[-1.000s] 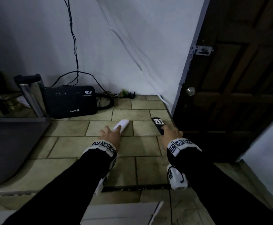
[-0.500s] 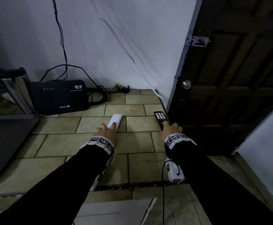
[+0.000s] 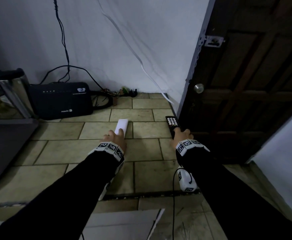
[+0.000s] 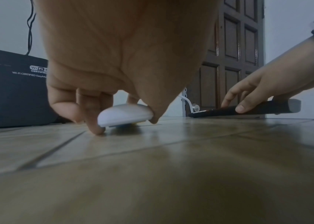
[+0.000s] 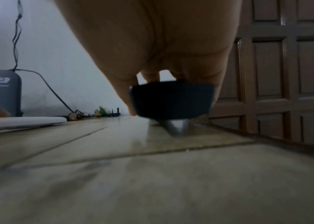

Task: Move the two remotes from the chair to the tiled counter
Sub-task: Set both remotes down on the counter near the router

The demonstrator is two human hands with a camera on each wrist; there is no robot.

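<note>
On the tiled counter (image 3: 147, 148) a white remote (image 3: 122, 124) lies lengthwise, and my left hand (image 3: 119, 134) pinches its near end. The left wrist view shows that remote (image 4: 125, 115) held between thumb and fingers, its underside at the tile. My right hand (image 3: 178, 131) grips the near end of a black remote (image 3: 172, 122) with buttons up, close to the counter's right edge. Seen from the right wrist, the black remote (image 5: 173, 100) sits between thumb and fingers just above the tile. No chair is in view.
A black Wi-Fi router (image 3: 60, 101) with cables stands at the back left beside a steel kettle (image 3: 11, 90). Keys and small items (image 3: 122, 91) lie by the wall. A dark wooden door (image 3: 245, 101) borders the counter's right edge. White card (image 3: 121, 226) lies near me.
Both hands keep hold of their remotes low over the counter. The head view has drifted slightly, so the kettle and router sit further left.
</note>
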